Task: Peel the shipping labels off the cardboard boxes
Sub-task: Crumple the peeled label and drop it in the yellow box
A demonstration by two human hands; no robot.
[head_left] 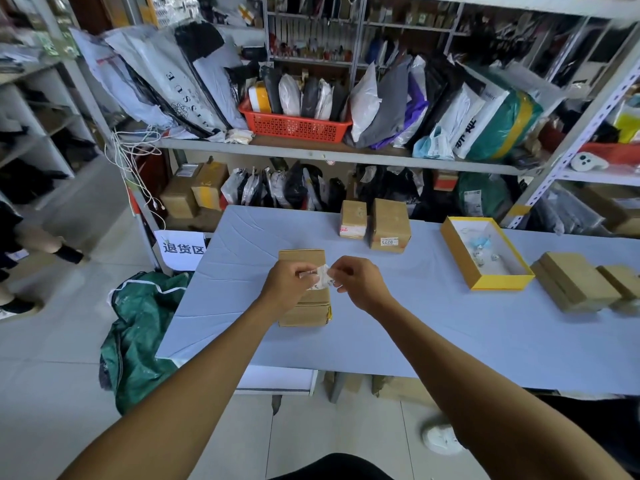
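1. At the centre of the blue-covered table (433, 323) we log one cardboard box (304, 311), lying flat; both hands cover its middle, so only its far edge and near end show.
2. Left hand (289, 289): fingers curled, pinching the left edge of a crumpled white shipping label (321, 277) above the box. We cannot tell whether any part of the label clings to the cardboard, as the hand hides the join.
3. Right hand (360, 284): thumb and fingers pinching the label's right edge; the fingertips are tucked under and hard to make out.
4. Toward 12 o'clock from the hands, near the table's far edge, two upright boxes stand side by side: a small box (353, 218) with a red-and-white label low on its face, and a larger box (389, 223) with a label reading 0275.
5. At 2 o'clock, an open yellow tray (460, 252) with a white lining; its small contents are too blurred to name.
6. At 3 o'clock, flat brown boxes (576, 284), the outermost cut off by the frame edge.
7. At 9 o'clock, off the table on the floor, a green sack (138, 327), partly hidden by the table corner.
8. Beyond the table, at 12 o'clock, a red basket (294, 126) of mailers on a shelf.
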